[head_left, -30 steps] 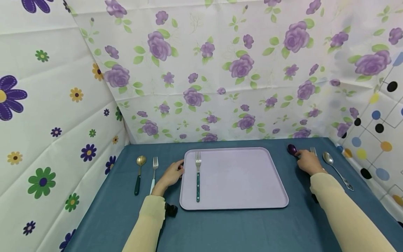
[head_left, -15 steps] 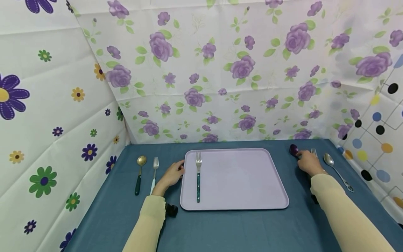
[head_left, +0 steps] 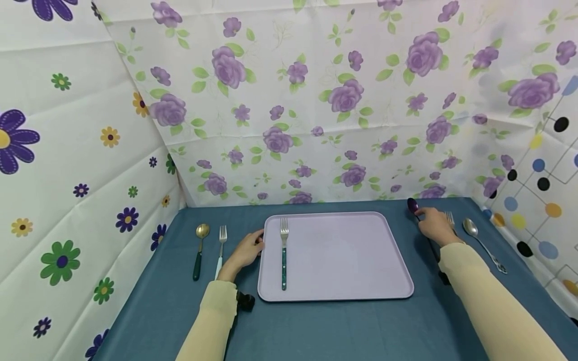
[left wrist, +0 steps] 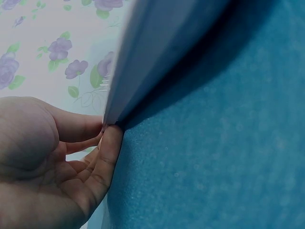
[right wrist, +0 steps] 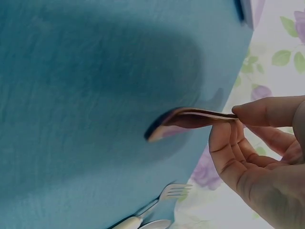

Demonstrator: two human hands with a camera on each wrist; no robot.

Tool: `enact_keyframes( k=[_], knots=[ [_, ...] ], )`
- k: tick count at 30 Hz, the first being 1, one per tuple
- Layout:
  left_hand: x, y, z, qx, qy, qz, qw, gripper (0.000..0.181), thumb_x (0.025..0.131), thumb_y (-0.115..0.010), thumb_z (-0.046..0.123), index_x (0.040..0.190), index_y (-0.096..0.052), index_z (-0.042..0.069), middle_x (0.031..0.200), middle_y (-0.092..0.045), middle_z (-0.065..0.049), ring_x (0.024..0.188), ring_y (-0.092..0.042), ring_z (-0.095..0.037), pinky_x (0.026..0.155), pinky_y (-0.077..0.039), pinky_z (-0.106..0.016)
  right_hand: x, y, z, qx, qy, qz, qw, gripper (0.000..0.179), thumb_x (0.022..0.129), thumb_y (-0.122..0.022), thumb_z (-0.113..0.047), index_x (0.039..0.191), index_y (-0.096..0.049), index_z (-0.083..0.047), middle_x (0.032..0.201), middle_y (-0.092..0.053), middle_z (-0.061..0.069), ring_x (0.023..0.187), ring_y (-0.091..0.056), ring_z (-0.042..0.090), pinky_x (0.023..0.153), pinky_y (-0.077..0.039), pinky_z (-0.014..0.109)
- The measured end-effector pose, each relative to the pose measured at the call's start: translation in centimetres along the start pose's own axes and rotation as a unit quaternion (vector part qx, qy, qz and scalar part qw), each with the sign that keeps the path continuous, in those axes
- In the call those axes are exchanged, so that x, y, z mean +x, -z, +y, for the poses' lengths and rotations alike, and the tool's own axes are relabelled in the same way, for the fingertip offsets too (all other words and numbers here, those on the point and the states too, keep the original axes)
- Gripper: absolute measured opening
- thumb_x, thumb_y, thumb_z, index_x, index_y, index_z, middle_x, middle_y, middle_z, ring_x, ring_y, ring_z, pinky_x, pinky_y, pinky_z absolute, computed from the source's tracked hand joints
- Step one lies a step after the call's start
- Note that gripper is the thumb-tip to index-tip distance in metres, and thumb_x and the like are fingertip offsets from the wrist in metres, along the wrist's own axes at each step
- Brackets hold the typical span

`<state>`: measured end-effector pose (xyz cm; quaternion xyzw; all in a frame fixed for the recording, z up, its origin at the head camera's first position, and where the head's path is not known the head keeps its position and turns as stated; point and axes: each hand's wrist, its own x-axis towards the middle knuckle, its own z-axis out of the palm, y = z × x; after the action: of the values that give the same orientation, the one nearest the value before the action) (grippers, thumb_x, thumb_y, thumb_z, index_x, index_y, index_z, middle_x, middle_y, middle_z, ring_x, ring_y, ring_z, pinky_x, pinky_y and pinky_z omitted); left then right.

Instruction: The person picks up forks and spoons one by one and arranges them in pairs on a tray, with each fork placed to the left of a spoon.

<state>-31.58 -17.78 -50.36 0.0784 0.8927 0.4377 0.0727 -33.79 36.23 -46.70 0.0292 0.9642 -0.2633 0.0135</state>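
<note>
My left hand (head_left: 246, 251) pinches the left rim of a pale lilac tray (head_left: 343, 260), thumb and fingertips meeting at its edge (left wrist: 125, 81) in the left wrist view. A fork with a green handle (head_left: 284, 268) lies lengthwise on the tray's left side. Beyond the tray's right side, my right hand (head_left: 437, 228) holds a dark purple spoon (head_left: 412, 204) between thumb and fingers. In the right wrist view the spoon's bowl (right wrist: 178, 119) stands out past the fingertips, over the cloth, with its shadow below.
Left of the tray lie a gold spoon with a dark green handle (head_left: 197, 263) and a fork with a pale handle (head_left: 223, 234). A second fork (head_left: 449, 217) and a silver spoon (head_left: 471, 228) lie at the right. Flowered sheets (head_left: 316, 108) border the blue cloth (head_left: 338, 331).
My right hand has moved slightly left and away from me with the purple spoon, leaving the fork and silver spoon behind. My left hand and the tray stay where they were.
</note>
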Motion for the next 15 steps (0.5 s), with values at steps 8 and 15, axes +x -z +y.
enact_keyframes(
  k=[8, 15],
  knots=[
    [0.0, 0.1, 0.1, 0.0, -0.007, -0.001, 1.0, 0.048, 0.108, -0.048, 0.003, 0.154, -0.042, -0.009, 0.105, -0.051, -0.013, 0.097, -0.057, -0.026, 0.087, -0.053, -0.043, 0.1, -0.1, -1.0, 0.007, 0.007, 0.006, 0.9999, 0.054, 0.086, -0.043, 0.005, 0.137, -0.054, 0.015, 0.137, -0.047, 0.045, 0.061, -0.036, 0.023, 0.055, -0.034, 0.035],
    [0.0, 0.2, 0.3, -0.005, -0.011, -0.004, 0.9999, 0.048, 0.108, -0.048, 0.003, 0.154, -0.041, -0.01, 0.105, -0.051, -0.013, 0.096, -0.057, -0.026, 0.085, -0.053, -0.042, 0.0, -0.3, -2.0, 0.014, 0.018, 0.008, 0.9997, 0.055, 0.084, -0.041, 0.006, 0.137, -0.054, 0.014, 0.138, -0.047, 0.045, 0.055, -0.028, 0.017, 0.052, -0.03, 0.033]
  ],
)
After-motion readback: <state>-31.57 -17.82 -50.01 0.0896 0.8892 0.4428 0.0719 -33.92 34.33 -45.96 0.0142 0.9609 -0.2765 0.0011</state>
